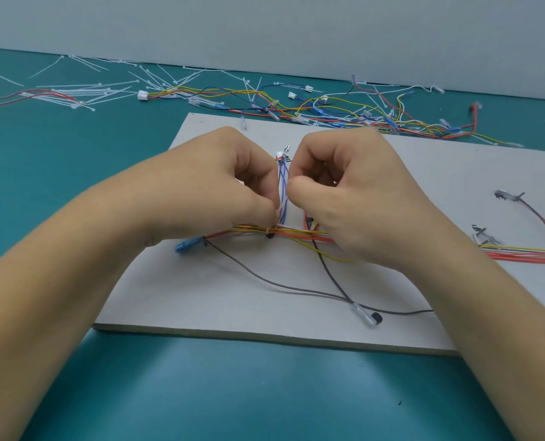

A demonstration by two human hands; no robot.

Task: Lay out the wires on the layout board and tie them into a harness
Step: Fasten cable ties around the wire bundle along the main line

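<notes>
Both hands are curled tight: the left hand [233,189] pinches the blue wires [283,186] where they leave the orange-and-yellow wire bundle [293,234], and the right hand [354,192] grips them just beside it. The bundle lies across the pale layout board [265,300] on a teal worktop [265,393]. Loose cable ties [105,90] are scattered by the grey wall [265,27].

One head-worn wide-angle view looks forward and down, close over the board [201,297] at frame centre, bench [58,173] around it, wall [265,27] across the top.
</notes>
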